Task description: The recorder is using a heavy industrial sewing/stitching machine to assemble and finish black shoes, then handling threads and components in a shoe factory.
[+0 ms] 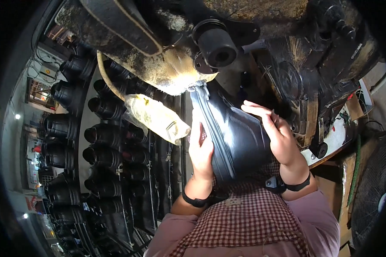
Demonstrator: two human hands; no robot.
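Note:
Between my two hands is a black leather shoe (pixel 240 143), tilted, its ridged sole edge (pixel 211 132) turned to the left. The shoe's upper end meets a pale, worn, fuzzy machine part (pixel 176 73) under a bright light; whether they touch I cannot tell. My left hand (pixel 201 152) grips the sole side, some of its fingers hidden behind the shoe. My right hand (pixel 278 135) is curved against the upper on the other side, its index finger stretched toward the machine. Beside my left hand hangs a pale yellowish wrapped bundle (pixel 156 120) on a curved tube.
A black cylinder (pixel 218 49) juts from the machine just above the shoe. Racks with several rows of black shoes (pixel 103 132) stand at the left. To the right are dark machine parts (pixel 296 81), a white surface (pixel 336 139) and a fan (pixel 373 201).

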